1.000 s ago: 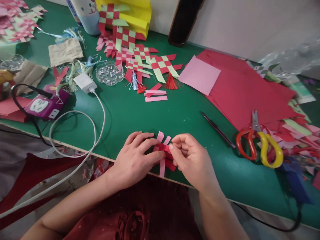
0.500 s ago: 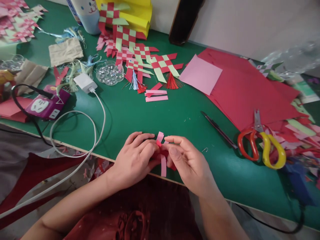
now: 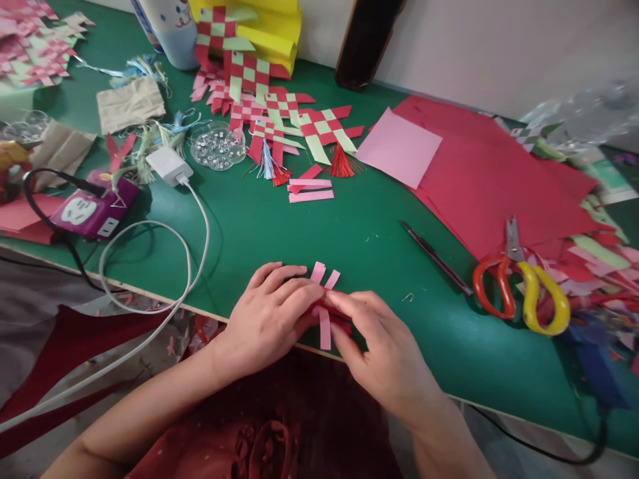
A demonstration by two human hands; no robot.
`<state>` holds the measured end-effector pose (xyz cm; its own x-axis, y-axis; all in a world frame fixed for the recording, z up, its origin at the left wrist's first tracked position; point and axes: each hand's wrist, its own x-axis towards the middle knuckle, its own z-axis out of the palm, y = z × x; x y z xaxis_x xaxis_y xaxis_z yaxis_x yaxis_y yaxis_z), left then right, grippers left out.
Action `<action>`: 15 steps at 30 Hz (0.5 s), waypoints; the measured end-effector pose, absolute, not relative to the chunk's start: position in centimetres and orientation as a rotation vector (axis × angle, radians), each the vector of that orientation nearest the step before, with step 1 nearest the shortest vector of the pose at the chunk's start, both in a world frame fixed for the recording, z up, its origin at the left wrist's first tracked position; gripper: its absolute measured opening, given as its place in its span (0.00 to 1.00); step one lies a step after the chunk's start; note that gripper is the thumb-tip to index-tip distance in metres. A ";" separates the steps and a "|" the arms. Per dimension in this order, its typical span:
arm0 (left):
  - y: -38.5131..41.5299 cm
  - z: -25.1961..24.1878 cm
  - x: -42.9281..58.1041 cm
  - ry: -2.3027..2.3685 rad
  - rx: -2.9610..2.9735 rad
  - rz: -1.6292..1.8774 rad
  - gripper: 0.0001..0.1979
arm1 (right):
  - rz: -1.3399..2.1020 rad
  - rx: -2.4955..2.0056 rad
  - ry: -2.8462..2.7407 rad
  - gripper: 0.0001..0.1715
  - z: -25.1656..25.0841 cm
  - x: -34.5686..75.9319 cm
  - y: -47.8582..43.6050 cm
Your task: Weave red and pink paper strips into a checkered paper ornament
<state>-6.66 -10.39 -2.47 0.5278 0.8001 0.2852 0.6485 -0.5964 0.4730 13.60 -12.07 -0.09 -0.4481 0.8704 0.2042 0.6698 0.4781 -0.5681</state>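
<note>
Near the table's front edge, both hands hold a small weave of red and pink paper strips. My left hand is closed on its left side, with the fingers bent over it. My right hand pinches it from the right, index fingertip close to the left fingers. Pink strip ends stick out above and below, and red ones show at the right. Much of the weave is hidden under the fingers. Farther back lie loose pink and red strips.
Scissors and a dark pen lie to the right, by red paper sheets and a pink square. Woven paper fish lie behind. At left are a white cable, charger and purple power adapter.
My right hand has turned and moved its fingers down onto the weave. A second pink strip end now shows more fully at the top.
</note>
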 end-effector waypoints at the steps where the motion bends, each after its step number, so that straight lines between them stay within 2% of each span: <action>1: -10.4 -2.4 -6.6 1.209 2.464 0.694 0.12 | 0.549 -1.279 -2.225 0.19 -0.2 13.5 -12.0; 3: -10.3 -2.3 -6.6 1.205 2.469 0.691 0.10 | 0.528 -1.261 -2.188 0.13 -0.2 13.5 -12.0; 7: -10.3 -2.2 -6.6 1.188 2.478 0.682 0.07 | 0.486 -1.248 -2.164 0.09 -0.3 13.5 -12.4; 15: -10.3 -2.5 -6.7 1.204 2.452 0.669 0.12 | 0.229 -1.477 -2.130 0.05 -0.7 13.0 -12.5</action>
<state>-6.69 -10.32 -2.47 0.5331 0.8034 0.2653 0.6495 -0.5895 0.4803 12.95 -12.49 -0.68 -0.2591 0.9086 0.3275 0.8182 0.3866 -0.4255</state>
